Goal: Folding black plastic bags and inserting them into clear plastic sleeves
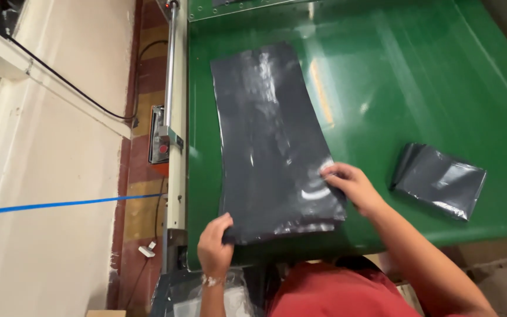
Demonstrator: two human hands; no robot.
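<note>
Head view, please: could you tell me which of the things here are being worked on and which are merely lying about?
In hand:
- long flat stack of dark grey plastic bags, on the green conveyor belt
- left hand gripping its near corner
- right hand resting on its right edge

Lying about:
- small folded dark grey plastic bundle, apart to the right
- red-buttoned control box
- blue strap

Factory floor: green conveyor belt (418, 88), control box (159, 141).

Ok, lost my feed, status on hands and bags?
Left hand pinching stack of black plastic bags at near corner. Right hand flat on its right edge. Folded bag bundle lies apart, right.
</note>
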